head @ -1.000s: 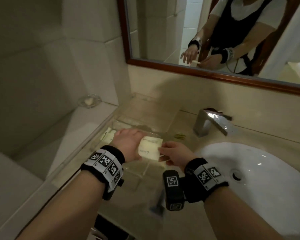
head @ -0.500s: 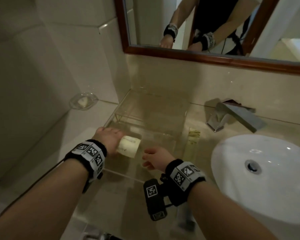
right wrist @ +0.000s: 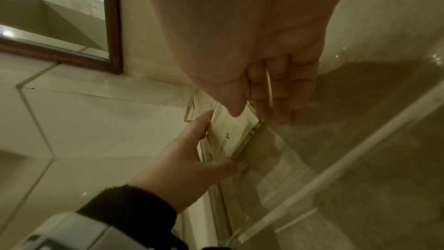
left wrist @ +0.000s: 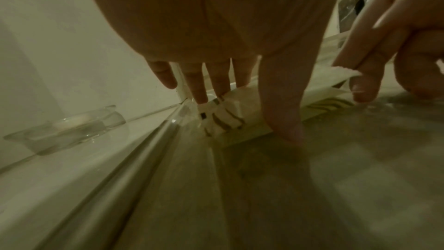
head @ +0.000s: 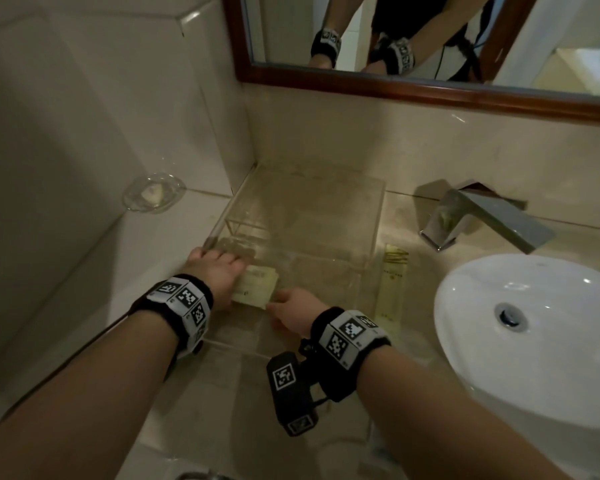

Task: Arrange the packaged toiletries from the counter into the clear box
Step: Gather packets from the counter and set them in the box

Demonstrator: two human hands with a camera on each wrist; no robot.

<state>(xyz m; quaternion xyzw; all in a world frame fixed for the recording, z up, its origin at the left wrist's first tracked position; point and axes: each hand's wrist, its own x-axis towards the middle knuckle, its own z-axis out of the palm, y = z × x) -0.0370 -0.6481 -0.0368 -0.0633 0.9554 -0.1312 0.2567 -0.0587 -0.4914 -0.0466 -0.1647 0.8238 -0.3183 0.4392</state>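
Note:
A clear acrylic box (head: pixel 378 220) stands on the counter in the corner by the tiled wall. Both hands are inside its front left part. My left hand (head: pixel 219 275) holds a flat cream packet (head: pixel 257 287) low against the box's left wall, thumb on the near side and fingers on the far side (left wrist: pixel 245 113). My right hand (head: pixel 288 306) pinches the packet's serrated right edge (right wrist: pixel 252 119) between thumb and fingers. More thin packets seem stacked with it. A long cream packet (head: pixel 394 282) lies on the counter just right of the box.
A glass soap dish (head: pixel 153 195) sits on the ledge left of the box. The chrome tap (head: pixel 478 220) and white basin (head: pixel 534 341) are to the right. A wood-framed mirror (head: pixel 395 86) hangs on the wall behind.
Both hands have brought the cream packet down and left into the box, close to its left wall. My head has tilted down, so the mirror shows less.

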